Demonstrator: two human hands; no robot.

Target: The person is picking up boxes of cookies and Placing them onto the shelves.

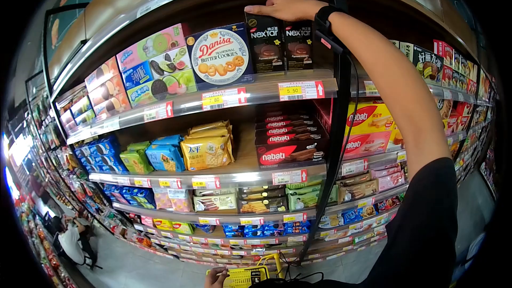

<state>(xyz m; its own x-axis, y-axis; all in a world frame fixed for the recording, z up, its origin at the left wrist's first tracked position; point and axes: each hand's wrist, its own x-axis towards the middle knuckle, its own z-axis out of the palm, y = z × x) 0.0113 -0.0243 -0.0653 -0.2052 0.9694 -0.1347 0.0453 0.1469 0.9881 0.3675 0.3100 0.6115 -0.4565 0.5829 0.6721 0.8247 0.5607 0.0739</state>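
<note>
My right hand (280,6) reaches up to the top shelf and holds the top edge of a black Nextar box (265,42), thumb across the top and the other fingers partly hidden. A second Nextar box (298,45) stands upright to its right. On the other side is a blue Danisa butter cookies box (220,56). At the bottom edge my left hand (216,277) shows with curled fingers beside a yellow shopping basket (245,277); what it holds, if anything, cannot be made out.
Below are Nabati boxes (290,154) and yellow cracker packs (208,146). A dark upright post (333,144) divides the shelving, with a thin cable near my right wrist. A person (72,242) is low in the aisle at the far left.
</note>
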